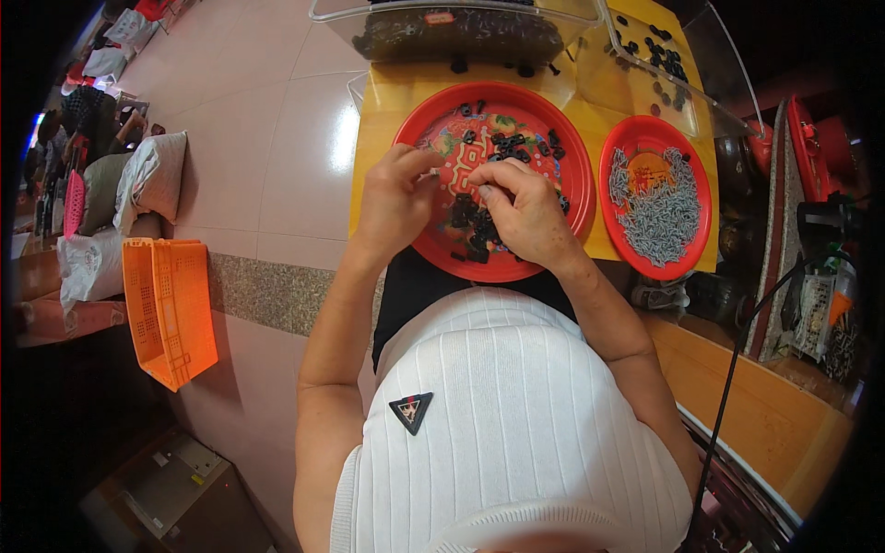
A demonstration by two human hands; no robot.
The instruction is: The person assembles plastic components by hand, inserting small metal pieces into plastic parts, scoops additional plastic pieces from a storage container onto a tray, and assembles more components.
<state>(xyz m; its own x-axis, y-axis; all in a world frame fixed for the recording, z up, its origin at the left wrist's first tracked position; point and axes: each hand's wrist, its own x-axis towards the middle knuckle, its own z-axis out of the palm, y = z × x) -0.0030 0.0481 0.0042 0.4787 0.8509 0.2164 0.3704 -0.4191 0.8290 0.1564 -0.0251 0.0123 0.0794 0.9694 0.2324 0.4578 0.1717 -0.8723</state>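
Left hand point(395, 201): hangs over the left edge of a round red tray with a yellow-and-floral print point(579, 143). Points inward, fingers curled, thumb drawn close to forefinger. Cannot tell from this view: any small piece within the pinch.

Right hand point(533, 214): hangs over the right-hand part of the same tray. Bends at the fingers, with thumb and forefinger brought together, near the left fingertips but apart from them. Contents of this pinch likewise too small and too covered to tell.

Small black moulded parts, plastic in look point(475, 226): lie loose in the round tray. Form one heap between the hands, on the near side of the fingertips; form a second group beyond the right hand, toward the far rim.

To the right, just beside the round tray: oval red tray point(659, 273). Holds many small silver-grey metal screws point(654, 221), well apart from the left hand.

Beneath both trays: yellow table point(378, 111). At its far end: clear plastic bin point(346, 23) with dark pieces point(461, 35) inside.

Near side: white ribbed shirt point(498, 405) with black triangular badge point(411, 412). To the left, on pale tiled floor point(286, 166): orange perforated plastic crate point(192, 309).
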